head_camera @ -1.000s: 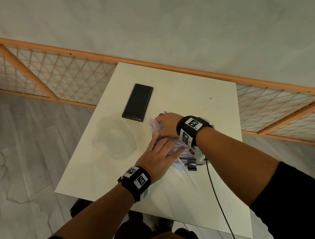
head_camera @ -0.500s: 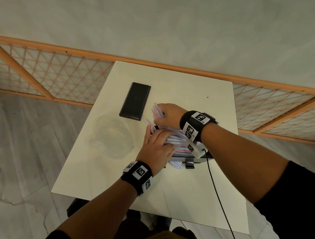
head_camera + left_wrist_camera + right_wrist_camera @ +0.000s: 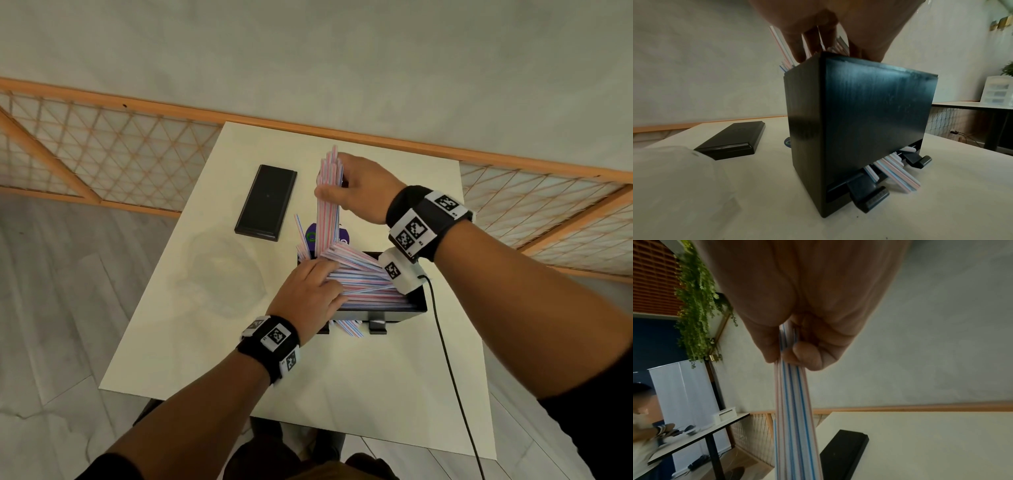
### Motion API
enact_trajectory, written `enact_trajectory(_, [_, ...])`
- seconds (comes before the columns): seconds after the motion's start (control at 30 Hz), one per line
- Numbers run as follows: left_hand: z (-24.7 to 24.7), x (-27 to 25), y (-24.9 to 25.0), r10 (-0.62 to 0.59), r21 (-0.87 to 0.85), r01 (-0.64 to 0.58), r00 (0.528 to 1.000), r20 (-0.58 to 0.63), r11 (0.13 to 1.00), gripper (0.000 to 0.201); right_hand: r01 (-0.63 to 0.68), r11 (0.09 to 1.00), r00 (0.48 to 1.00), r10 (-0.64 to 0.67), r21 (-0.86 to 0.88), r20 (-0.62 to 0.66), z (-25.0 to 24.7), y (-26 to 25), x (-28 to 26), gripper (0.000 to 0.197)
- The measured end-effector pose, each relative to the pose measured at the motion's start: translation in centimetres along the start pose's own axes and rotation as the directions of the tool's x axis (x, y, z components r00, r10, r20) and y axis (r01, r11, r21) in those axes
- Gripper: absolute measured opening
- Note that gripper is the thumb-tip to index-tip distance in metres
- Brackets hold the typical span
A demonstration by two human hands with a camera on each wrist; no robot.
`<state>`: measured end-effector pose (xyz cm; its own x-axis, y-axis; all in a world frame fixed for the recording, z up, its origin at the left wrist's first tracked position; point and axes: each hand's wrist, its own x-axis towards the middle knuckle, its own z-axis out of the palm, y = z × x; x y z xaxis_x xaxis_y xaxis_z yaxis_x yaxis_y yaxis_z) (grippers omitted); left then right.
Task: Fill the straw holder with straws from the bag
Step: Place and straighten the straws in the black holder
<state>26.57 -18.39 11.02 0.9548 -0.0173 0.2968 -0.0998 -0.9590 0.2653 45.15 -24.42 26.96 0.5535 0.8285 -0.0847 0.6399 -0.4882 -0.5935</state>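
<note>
A black box-shaped straw holder (image 3: 419,305) (image 3: 859,123) stands on the white table (image 3: 376,377), its open top piled with pink- and blue-striped straws (image 3: 363,277). My left hand (image 3: 310,291) (image 3: 824,40) lies flat on the pile at the holder's left end, fingers straight. My right hand (image 3: 356,192) (image 3: 791,350) pinches a bundle of striped straws (image 3: 327,205) (image 3: 795,418) and holds it nearly upright above the holder's far left corner. A few straws (image 3: 898,173) stick out of the slot at the holder's base.
A flat black lid (image 3: 266,202) (image 3: 731,140) (image 3: 844,451) lies on the table left of the holder. A clear plastic bag (image 3: 222,274) (image 3: 674,186) lies crumpled at the left. A purple label (image 3: 313,236) shows behind the holder. A black cable (image 3: 452,377) runs from my right wrist.
My right hand has risen and moved away from me, lifting a bundle of straws upright out of the pile. My left hand stays pressed on the straws in the holder.
</note>
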Motion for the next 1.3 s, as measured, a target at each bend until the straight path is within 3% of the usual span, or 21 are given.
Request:
enact_trajectory(0.3, [0.1,0.0,-0.2,-0.01,-0.068,0.005,0.998,-0.066,0.998,0.029,0.069,0.995,0.979,-0.054,0.069,-0.199,-5.6,-2.0,-1.6,0.028])
enact_trajectory(0.4, [-0.1,0.0,-0.5,-0.025,-0.102,0.014,0.993,-0.112,0.995,0.023,0.117,0.993,0.973,-0.107,0.035,-0.207,-8.2,-3.3,-2.8,0.031])
enact_trajectory(0.57, [-0.8,-0.2,-1.2,-0.097,-0.18,0.083,0.992,-0.075,0.98,0.023,0.198,0.929,0.979,-0.169,-0.312,0.117,-7.3,-4.4,-4.4,0.025])
enact_trajectory(0.73, [-3.0,-0.9,-0.7,-0.271,-0.261,0.246,0.961,-0.064,0.934,0.03,0.203,0.879,0.932,-0.038,-0.431,0.36,-1.3,-3.0,-4.8,0.018])
enact_trajectory(0.8, [-4.1,-1.6,-0.4,-0.379,-0.355,0.339,0.924,-0.048,0.872,0.03,0.202,0.865,0.91,0.008,-0.46,0.415,1.3,-2.2,-4.5,0.014])
enact_trajectory(0.93, [-5.0,-2.4,-0.1,-0.632,-0.576,0.549,0.772,0.071,0.606,0.048,0.183,0.858,0.886,0.068,-0.479,0.459,5.7,-1.2,-4.2,0.019])
enact_trajectory(1.0, [-4.8,-2.5,-0.2,-0.68,-0.662,0.564,0.725,0.11,0.494,0.058,0.18,0.858,0.888,0.069,-0.48,0.455,7.3,-0.7,-4.4,0.03])
enact_trajectory(1.07, [-4.4,-2.5,-0.4,-0.695,-0.682,0.587,0.701,0.158,0.437,0.06,0.159,0.865,0.884,0.09,-0.476,0.459,8.4,-0.3,-4.7,0.041])
enact_trajectory(1.3, [-3.4,-1.9,0.3,-0.604,-0.637,0.531,0.787,0.126,0.558,0.038,0.053,0.929,0.931,0.086,-0.367,0.354,5.8,1.5,-6.3,0.049])
